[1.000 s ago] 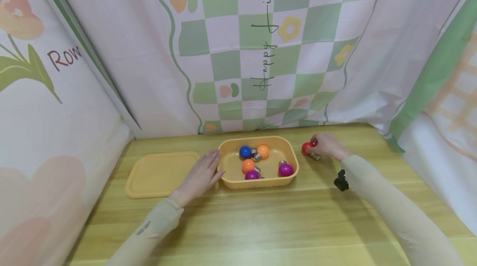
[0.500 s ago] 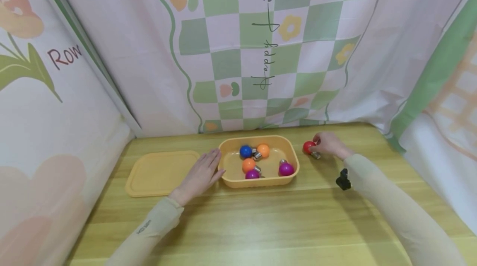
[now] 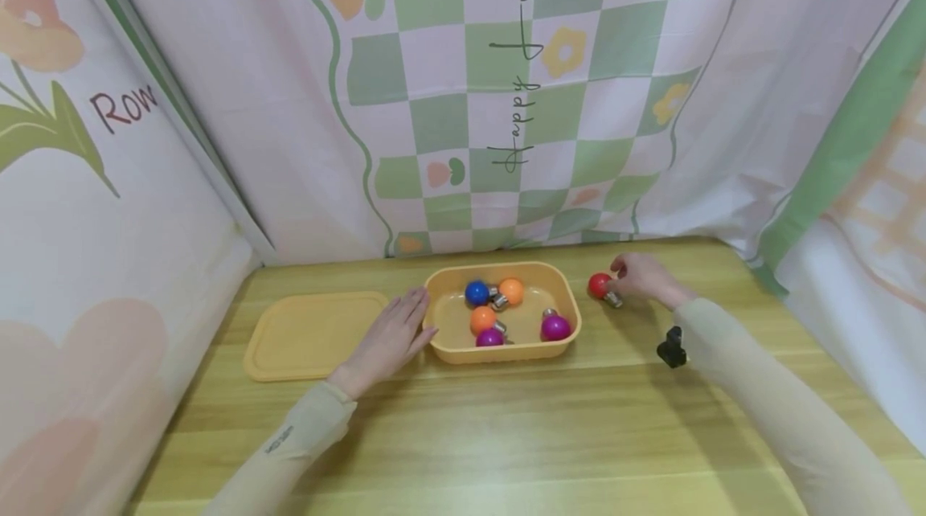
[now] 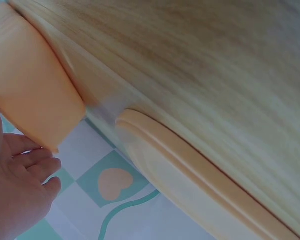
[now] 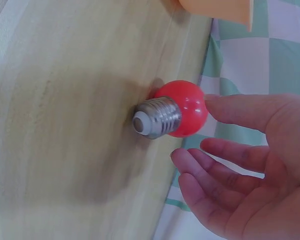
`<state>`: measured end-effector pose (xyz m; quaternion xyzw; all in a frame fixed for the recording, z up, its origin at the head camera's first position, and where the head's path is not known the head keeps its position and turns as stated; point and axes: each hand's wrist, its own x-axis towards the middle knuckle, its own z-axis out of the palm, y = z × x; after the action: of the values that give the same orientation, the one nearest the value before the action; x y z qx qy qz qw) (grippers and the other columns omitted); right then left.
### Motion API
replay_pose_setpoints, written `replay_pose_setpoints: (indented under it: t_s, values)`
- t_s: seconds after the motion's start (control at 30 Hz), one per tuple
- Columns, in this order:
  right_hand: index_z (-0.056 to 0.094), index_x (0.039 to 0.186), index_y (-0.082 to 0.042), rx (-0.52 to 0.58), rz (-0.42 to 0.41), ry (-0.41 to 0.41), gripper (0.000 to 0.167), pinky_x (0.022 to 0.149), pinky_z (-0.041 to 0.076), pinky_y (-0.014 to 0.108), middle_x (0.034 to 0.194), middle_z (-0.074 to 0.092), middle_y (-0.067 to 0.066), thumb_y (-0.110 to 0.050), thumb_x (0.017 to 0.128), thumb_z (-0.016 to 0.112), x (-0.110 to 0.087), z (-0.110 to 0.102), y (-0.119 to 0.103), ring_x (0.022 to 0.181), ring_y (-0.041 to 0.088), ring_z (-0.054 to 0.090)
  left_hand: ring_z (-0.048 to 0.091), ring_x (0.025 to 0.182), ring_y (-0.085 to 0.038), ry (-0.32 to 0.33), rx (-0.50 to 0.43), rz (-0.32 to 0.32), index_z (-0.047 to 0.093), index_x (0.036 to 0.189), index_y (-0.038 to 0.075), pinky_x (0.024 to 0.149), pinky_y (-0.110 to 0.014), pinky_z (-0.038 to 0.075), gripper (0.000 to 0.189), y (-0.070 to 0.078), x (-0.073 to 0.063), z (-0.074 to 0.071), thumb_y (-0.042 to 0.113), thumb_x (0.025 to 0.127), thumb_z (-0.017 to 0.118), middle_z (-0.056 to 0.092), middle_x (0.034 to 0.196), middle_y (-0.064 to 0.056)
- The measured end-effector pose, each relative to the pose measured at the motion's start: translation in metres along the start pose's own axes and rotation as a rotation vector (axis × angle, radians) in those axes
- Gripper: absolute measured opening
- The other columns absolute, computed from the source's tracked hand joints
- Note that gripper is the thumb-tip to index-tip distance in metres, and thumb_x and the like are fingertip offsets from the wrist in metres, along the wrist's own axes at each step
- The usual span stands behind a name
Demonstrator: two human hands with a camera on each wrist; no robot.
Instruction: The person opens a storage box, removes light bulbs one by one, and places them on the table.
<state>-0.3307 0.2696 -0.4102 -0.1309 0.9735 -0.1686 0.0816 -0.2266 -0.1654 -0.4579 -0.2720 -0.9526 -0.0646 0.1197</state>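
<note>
A red light bulb (image 3: 600,285) with a silver screw base lies on the wooden table, right of the yellow box (image 3: 506,355). My right hand (image 5: 250,175) is beside it. In the right wrist view the thumb tip is at the red glass and the other fingers are spread apart, gripping nothing. My left hand (image 3: 387,339) rests with extended fingers against the box's left rim. Inside the box are a blue bulb (image 3: 477,292), an orange bulb (image 3: 511,291), another orange bulb (image 3: 482,321), a purple bulb (image 3: 555,328) and a second purple bulb (image 3: 489,337), partly hidden by the front wall.
A flat yellow lid (image 3: 311,337) lies on the table (image 3: 463,436) left of the box. A checkered curtain (image 3: 499,98) hangs behind the table's far edge, and more printed cloth stands at both sides. A small black device (image 3: 672,348) sits at my right wrist.
My right hand has drawn slightly to the right, its fingers coming away from the red bulb, which stays on the table. The left hand and the box keep their places.
</note>
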Motion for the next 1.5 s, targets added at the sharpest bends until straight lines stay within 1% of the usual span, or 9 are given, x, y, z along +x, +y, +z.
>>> replay_pose_setpoints:
  t_s: [0.1, 0.3, 0.53, 0.73, 0.93, 1.07, 1.17, 1.37, 1.5]
  values:
    - [0.056, 0.121, 0.017, 0.000, -0.006, 0.008, 0.059, 0.089, 0.055, 0.056, 0.113, 0.063, 0.036, -0.030, 0.088, 0.070, -0.003, -0.004, -0.003, 0.101, 0.046, 0.062, 0.043, 0.143, -0.036, 0.003, -0.004, -0.001, 0.043, 0.145, -0.007, 0.121, -0.050, 0.034, 0.061, 0.000, 0.000, -0.001, 0.039, 0.104, 0.047, 0.043, 0.153, -0.024]
    - [0.057, 0.121, 0.017, -0.005, -0.037, 0.034, 0.054, 0.091, 0.054, 0.057, 0.114, 0.064, 0.036, -0.026, 0.089, 0.068, -0.008, -0.012, -0.010, 0.104, 0.048, 0.062, 0.042, 0.143, -0.035, -0.004, -0.010, -0.004, 0.042, 0.145, -0.007, 0.122, -0.050, 0.033, 0.062, 0.000, 0.000, -0.002, 0.039, 0.104, 0.046, 0.042, 0.153, -0.024]
    - [0.062, 0.115, 0.016, -0.050, -0.135, 0.095, 0.048, 0.089, 0.056, 0.056, 0.108, 0.067, 0.033, -0.022, 0.087, 0.071, -0.015, -0.020, -0.027, 0.099, 0.045, 0.065, 0.043, 0.143, -0.035, -0.001, -0.008, -0.003, 0.043, 0.145, -0.007, 0.121, -0.051, 0.035, 0.062, 0.000, 0.000, -0.001, 0.039, 0.104, 0.047, 0.042, 0.153, -0.024]
    - [0.061, 0.118, 0.014, -0.046, -0.170, 0.070, 0.047, 0.088, 0.058, 0.053, 0.111, 0.067, 0.032, -0.021, 0.089, 0.070, -0.018, -0.026, -0.047, 0.100, 0.043, 0.067, 0.044, 0.142, -0.036, 0.020, -0.016, 0.005, 0.044, 0.144, -0.008, 0.119, -0.052, 0.036, 0.061, 0.000, 0.000, -0.001, 0.038, 0.104, 0.049, 0.043, 0.152, -0.025]
    - [0.063, 0.113, 0.013, -0.031, -0.232, 0.102, 0.041, 0.084, 0.061, 0.050, 0.109, 0.068, 0.033, -0.016, 0.086, 0.073, -0.015, -0.028, -0.068, 0.092, 0.042, 0.070, 0.046, 0.140, -0.036, 0.054, -0.002, 0.019, 0.046, 0.142, -0.008, 0.119, -0.051, 0.037, 0.060, 0.000, 0.000, 0.001, 0.036, 0.102, 0.052, 0.046, 0.150, -0.025]
    - [0.063, 0.112, 0.012, -0.038, -0.288, 0.118, 0.039, 0.081, 0.062, 0.048, 0.105, 0.069, 0.031, -0.014, 0.084, 0.075, -0.011, -0.028, -0.082, 0.090, 0.041, 0.070, 0.046, 0.140, -0.037, 0.058, -0.011, 0.020, 0.046, 0.142, -0.008, 0.119, -0.052, 0.038, 0.060, -0.001, 0.000, 0.002, 0.036, 0.102, 0.052, 0.046, 0.150, -0.025]
    - [0.064, 0.109, 0.011, -0.038, -0.334, 0.123, 0.037, 0.079, 0.062, 0.046, 0.102, 0.070, 0.029, -0.013, 0.083, 0.076, -0.009, -0.026, -0.091, 0.088, 0.040, 0.071, 0.046, 0.141, -0.037, 0.052, -0.020, 0.014, 0.046, 0.143, -0.008, 0.119, -0.052, 0.037, 0.060, -0.001, 0.000, 0.002, 0.036, 0.103, 0.051, 0.046, 0.150, -0.025]
    - [0.065, 0.095, 0.007, -0.030, -0.435, 0.122, 0.025, 0.074, 0.063, 0.042, 0.093, 0.071, 0.026, -0.008, 0.079, 0.077, -0.001, -0.018, -0.104, 0.085, 0.040, 0.071, 0.045, 0.142, -0.036, 0.037, -0.021, 0.005, 0.045, 0.144, -0.007, 0.120, -0.051, 0.036, 0.061, -0.001, -0.001, 0.001, 0.038, 0.103, 0.050, 0.045, 0.151, -0.024]
    - [0.066, 0.096, 0.008, -0.044, -0.456, 0.111, 0.025, 0.074, 0.063, 0.042, 0.093, 0.071, 0.025, -0.007, 0.079, 0.076, 0.007, -0.012, -0.110, 0.085, 0.039, 0.070, 0.043, 0.143, -0.036, 0.017, -0.021, 0.003, 0.043, 0.145, -0.007, 0.120, -0.051, 0.036, 0.062, -0.001, -0.001, -0.001, 0.039, 0.104, 0.048, 0.043, 0.153, -0.024]
